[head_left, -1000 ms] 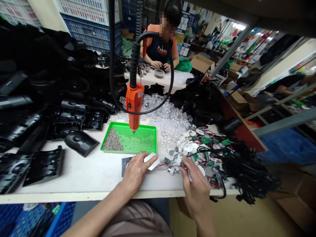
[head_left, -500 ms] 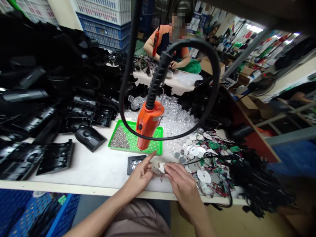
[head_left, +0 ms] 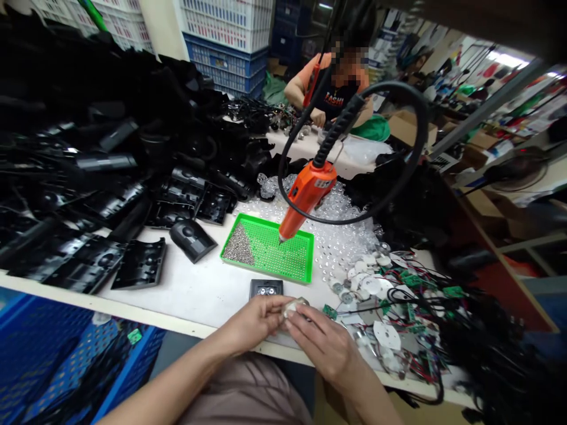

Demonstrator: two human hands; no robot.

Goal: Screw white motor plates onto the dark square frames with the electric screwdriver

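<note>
The left hand (head_left: 254,323) and right hand (head_left: 325,348) pinch a small white part (head_left: 295,307) between their fingertips (its exact shape is half hidden) over the tabletop (head_left: 177,295), just in front of a black housing piece (head_left: 266,288).

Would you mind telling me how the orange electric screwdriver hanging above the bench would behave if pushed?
It would probably swing rather than stay put, since the orange electric screwdriver hangs tilted from above. Its black cord holds a wide open loop, so it seems springy and may tug back. The hard-looking casing suggests a stiff, fairly solid tool.
</note>
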